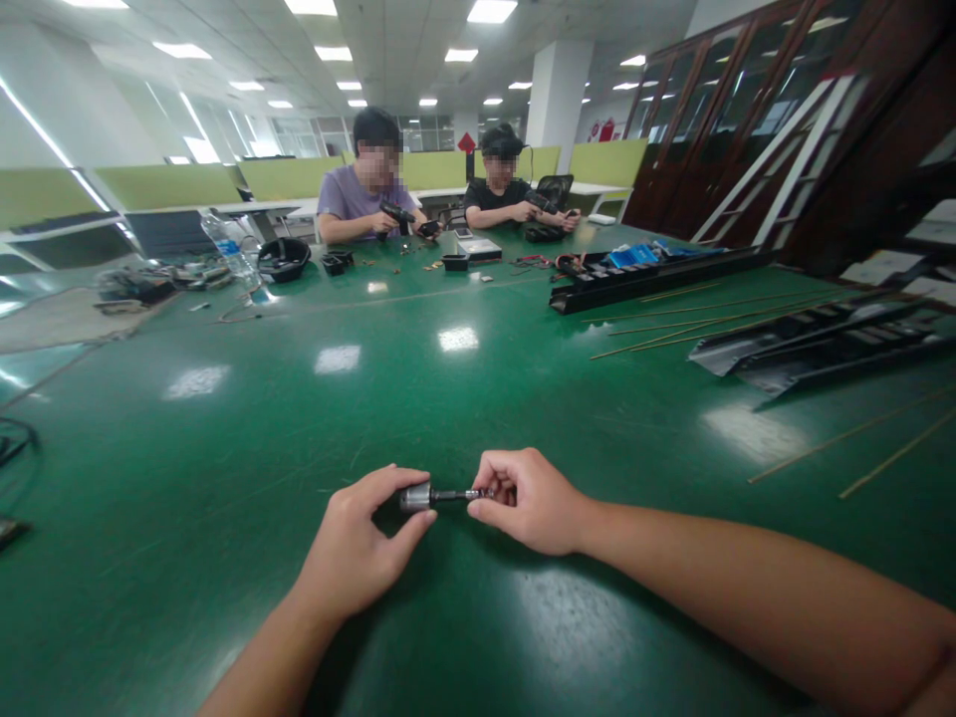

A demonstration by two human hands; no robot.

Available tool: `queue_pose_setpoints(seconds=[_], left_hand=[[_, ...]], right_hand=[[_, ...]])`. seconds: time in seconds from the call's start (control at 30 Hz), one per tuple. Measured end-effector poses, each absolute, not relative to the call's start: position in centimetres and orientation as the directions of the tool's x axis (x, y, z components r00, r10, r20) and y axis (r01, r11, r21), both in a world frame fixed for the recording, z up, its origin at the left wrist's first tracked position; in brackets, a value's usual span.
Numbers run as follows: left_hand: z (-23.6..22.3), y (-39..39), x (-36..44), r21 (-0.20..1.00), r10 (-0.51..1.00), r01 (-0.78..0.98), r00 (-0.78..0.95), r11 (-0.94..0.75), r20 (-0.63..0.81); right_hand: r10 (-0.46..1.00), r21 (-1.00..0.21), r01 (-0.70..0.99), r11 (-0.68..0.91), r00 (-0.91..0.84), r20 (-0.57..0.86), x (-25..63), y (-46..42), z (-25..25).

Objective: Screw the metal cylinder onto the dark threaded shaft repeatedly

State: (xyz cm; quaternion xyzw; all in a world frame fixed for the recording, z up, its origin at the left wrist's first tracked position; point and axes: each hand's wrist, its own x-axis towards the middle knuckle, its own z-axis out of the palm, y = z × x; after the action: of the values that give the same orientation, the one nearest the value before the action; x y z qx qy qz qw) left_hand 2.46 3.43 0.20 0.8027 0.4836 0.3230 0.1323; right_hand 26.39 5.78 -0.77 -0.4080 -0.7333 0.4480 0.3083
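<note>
While the metal cylinder (416, 497) is grasped by the left hand (358, 548) at seven o'clock, its shaft (452, 495) is pinched by the right hand (542, 503) at five; both parts appear joined, what remains cannot be told.

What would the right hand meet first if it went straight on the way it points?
Along the thin rod, the right hand would probably meet the metal cylinder or the left hand holding it; depth leaves unclear which comes first.
</note>
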Motion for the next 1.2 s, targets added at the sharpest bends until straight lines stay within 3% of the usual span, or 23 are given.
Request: queue_pose_setpoints(seconds=[0.77, 1.0, 1.1, 1.2], left_hand=[[0.2, 3.6, 2.3, 0.571, 0.891, 0.687, 0.298, -0.450, 0.343], [1.3, 3.9, 1.7, 0.666, 0.956, 0.696, 0.112, -0.270, 0.270], [1.1, 4.4, 1.3, 0.819, 0.981, 0.553, -0.012, -0.155, 0.193], [0.6, 5.1, 1.5, 0.975, 0.990, 0.222, -0.127, -0.024, 0.054]], right_hand=[[0.882, -0.911, 0.314, 0.267, -0.461, 0.099, 26.5, 5.8, -0.8], [0.846, -0.964, 0.197, 0.181, -0.531, 0.051, 26.7, 5.4, -0.5], [0.833, -0.960, 0.211, 0.184, -0.553, 0.038, 26.5, 5.4, -0.6], [0.821, -0.947, 0.234, 0.218, -0.568, 0.048, 26.4, 5.3, -0.7]])
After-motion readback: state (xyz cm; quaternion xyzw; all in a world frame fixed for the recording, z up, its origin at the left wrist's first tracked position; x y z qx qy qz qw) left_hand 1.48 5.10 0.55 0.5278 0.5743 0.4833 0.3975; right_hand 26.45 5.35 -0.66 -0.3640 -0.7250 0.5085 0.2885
